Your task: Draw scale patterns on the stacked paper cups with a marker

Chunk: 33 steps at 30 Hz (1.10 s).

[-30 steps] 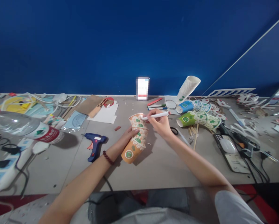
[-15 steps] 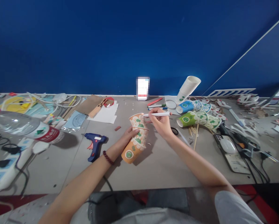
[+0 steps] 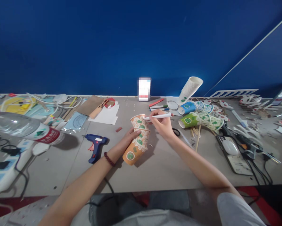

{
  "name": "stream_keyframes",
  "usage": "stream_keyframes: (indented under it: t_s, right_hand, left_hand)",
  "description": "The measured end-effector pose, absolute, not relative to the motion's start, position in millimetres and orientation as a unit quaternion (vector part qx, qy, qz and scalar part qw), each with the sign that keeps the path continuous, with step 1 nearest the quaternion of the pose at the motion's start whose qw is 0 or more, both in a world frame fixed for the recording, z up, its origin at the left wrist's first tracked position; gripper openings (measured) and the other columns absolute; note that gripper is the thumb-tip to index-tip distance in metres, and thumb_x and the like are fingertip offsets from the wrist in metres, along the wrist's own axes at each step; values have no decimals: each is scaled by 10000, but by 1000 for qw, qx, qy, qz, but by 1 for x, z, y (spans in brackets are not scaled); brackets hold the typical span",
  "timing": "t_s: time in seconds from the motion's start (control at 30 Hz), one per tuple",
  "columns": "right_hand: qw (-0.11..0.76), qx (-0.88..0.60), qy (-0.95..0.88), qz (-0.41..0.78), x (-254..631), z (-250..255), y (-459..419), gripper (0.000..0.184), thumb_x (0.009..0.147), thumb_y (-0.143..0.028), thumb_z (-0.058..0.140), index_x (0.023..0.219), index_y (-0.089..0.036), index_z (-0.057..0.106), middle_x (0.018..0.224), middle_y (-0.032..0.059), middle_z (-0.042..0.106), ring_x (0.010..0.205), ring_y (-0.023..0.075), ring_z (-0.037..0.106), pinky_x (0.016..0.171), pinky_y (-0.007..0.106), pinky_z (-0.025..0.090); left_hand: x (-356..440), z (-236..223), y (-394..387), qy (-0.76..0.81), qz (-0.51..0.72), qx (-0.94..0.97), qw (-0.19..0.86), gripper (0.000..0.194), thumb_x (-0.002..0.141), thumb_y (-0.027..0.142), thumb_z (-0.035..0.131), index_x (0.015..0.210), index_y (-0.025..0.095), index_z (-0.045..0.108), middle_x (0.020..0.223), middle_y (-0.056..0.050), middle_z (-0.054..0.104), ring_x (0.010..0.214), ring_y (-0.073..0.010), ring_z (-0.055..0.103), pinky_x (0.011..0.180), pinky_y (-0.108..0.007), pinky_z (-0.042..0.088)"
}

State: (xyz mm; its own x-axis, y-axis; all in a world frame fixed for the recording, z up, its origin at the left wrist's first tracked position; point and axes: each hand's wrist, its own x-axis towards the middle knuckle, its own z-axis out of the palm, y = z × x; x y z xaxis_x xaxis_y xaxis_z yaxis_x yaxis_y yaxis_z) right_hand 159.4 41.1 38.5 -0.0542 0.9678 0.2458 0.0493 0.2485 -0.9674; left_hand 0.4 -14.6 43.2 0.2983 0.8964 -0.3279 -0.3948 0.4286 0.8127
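Note:
My left hand (image 3: pixel 130 138) is wrapped round the side of an orange stack of paper cups (image 3: pixel 139 142), printed with white scallops and green leaves. The stack bends at its joints and leans over the table, its upper rim pointing away from me. Between the fingers of my right hand (image 3: pixel 161 124) sits a white marker pen (image 3: pixel 163 115) with a red end. The pen's tip meets the uppermost cup near its right rim, and part of the tip is hidden by my fingers.
Left of my forearm lies a blue glue gun (image 3: pixel 96 146), with a large water bottle (image 3: pixel 27 128) farther left. Blue cups (image 3: pixel 186 107), green cups (image 3: pixel 190 121) and a white cup stack (image 3: pixel 190 89) are at right. A phone (image 3: pixel 144 90) leans against the wall; another phone (image 3: pixel 240 163) lies right.
Almost nothing differs. The marker pen has shifted slightly against the top cup, while my left hand and the orange cups hold still.

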Motion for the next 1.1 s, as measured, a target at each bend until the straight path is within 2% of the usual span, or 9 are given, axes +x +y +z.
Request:
stream_keyframes:
  t_s: [0.23, 0.5, 0.7, 0.87, 1.1]
  right_hand:
    - [527, -428, -594, 431, 160, 37, 40, 51, 776, -244, 573, 752, -200, 567, 730, -12, 578, 628, 125, 588, 639, 286, 537]
    - [564, -415, -535, 472, 158, 42, 42, 70, 740, -257, 602, 729, -203, 559, 708, -15, 536, 742, 177, 643, 584, 281, 579]
    - [564, -428, -535, 461, 158, 40, 43, 60, 741, -249, 598, 717, -203, 566, 710, -13, 528, 712, 164, 618, 572, 282, 590]
    - [557, -431, -542, 459, 159, 41, 42, 61, 743, -246, 597, 724, -198, 565, 705, -16, 537, 719, 165, 630, 587, 279, 582]
    - [544, -424, -559, 460, 158, 42, 39, 40, 750, -218, 571, 718, -197, 562, 690, -16, 556, 667, 139, 612, 597, 255, 537]
  left_hand:
    - [1, 45, -14, 405, 435, 311, 741, 580, 764, 322, 677, 1290, 141, 513, 1097, -140, 677, 887, -252, 670, 712, -314, 523]
    - [-1, 43, -13, 397, 432, 318, 745, 550, 765, 307, 672, 1274, 150, 535, 1085, -127, 689, 901, -255, 673, 734, -318, 524]
    - [-1, 42, -14, 396, 427, 323, 746, 530, 779, 313, 654, 1269, 145, 536, 1078, -133, 690, 883, -250, 675, 748, -335, 526]
    - [-1, 41, -12, 403, 429, 321, 742, 494, 764, 310, 672, 1215, 137, 571, 1083, -132, 691, 866, -239, 678, 731, -311, 524]
    - [-1, 40, -13, 396, 428, 316, 748, 532, 768, 310, 673, 1249, 128, 539, 1053, -138, 697, 861, -254, 680, 704, -314, 523]
